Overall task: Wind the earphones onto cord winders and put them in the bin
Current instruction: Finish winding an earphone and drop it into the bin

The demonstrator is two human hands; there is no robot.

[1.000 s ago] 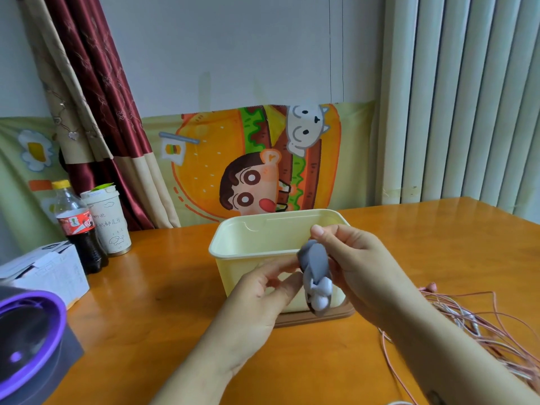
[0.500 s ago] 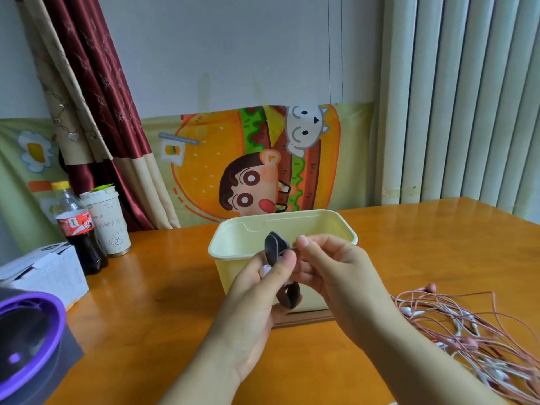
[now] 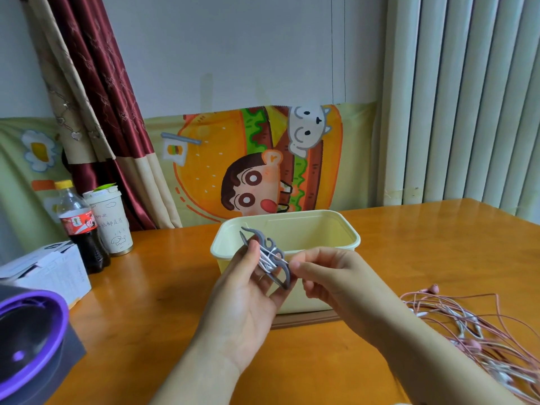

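You hold the grey plastic cord winder (image 3: 274,252) in your left hand (image 3: 248,299), fingers curled round its left side; a white earphone cord (image 3: 266,260) is wrapped round its middle. Your right hand (image 3: 324,276) pinches the winder's lower end between thumb and forefinger, the other fingers curled beneath. Both hands hover just in front of the pale yellow plastic bin (image 3: 356,242), which stands on the orange wooden worktop (image 3: 163,302); the winder sits level with the bin's near rim, outside it. A tangle of pink and white earphones (image 3: 473,331) lies on the worktop to your right, well apart from the bin. At the left stand a cola bottle (image 3: 81,229) and a white paper cup (image 3: 112,220), just beside each other.
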